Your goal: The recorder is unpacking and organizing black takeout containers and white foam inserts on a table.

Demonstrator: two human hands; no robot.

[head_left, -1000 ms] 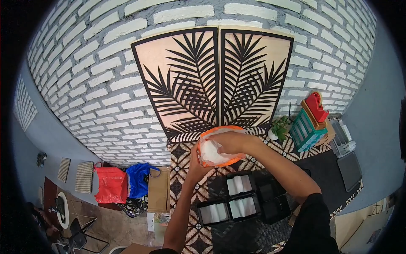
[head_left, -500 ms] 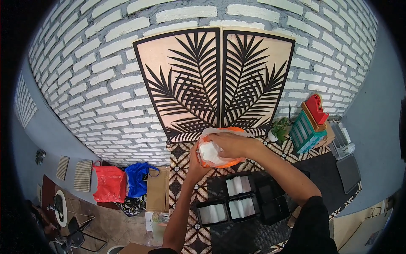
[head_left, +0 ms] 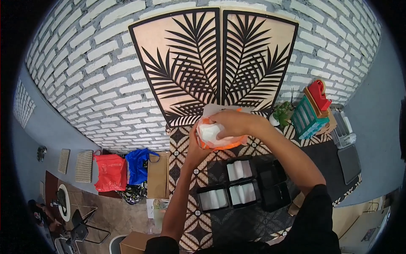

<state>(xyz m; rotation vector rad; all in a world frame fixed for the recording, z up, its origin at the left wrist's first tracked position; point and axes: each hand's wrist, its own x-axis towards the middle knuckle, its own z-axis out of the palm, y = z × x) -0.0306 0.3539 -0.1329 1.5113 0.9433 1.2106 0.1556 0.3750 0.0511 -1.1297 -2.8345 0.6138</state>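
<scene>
Above the table's far part, I hold up a soft orange and clear plastic pack [head_left: 228, 146] with white paper sheets [head_left: 209, 133] showing in its opening. My left hand [head_left: 195, 143] is closed round the pack's left side. My right hand [head_left: 230, 122] reaches in from the right, its thumb against the white sheets; the other fingertips are hidden behind the pack's edge. Below it on the table are black trays with white paper laid in them: one tray [head_left: 239, 170] at the back, another [head_left: 242, 194] in front of it, a third [head_left: 212, 199] to the left.
Two bare black containers [head_left: 275, 197] stand right of the lined trays. Farther right are a teal drawer box [head_left: 308, 120] with a red tape dispenser [head_left: 319, 95] on top, and a potted plant [head_left: 281, 113]. Red bag [head_left: 111, 172] and blue bag [head_left: 137, 172] sit at left beside cardboard.
The view has tilted downward, so the table scene sits higher in the picture. My right hand has turned slightly, its thumb now showing over the white sheets. Both hands stay on the pack.
</scene>
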